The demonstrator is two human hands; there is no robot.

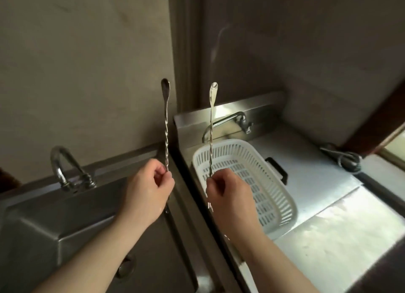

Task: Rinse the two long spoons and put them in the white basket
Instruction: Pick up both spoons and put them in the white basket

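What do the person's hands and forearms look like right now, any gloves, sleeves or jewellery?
Both are bare. The left hand and right hand wear no gloves, and no rings, watch or bracelet show. No sleeve is visible on either forearm up to the bottom edge of the picture. No marks or bandages can be seen.

My view is dim and soft; daylight from the right glares on the steel counter (341,224), and the edges bend.
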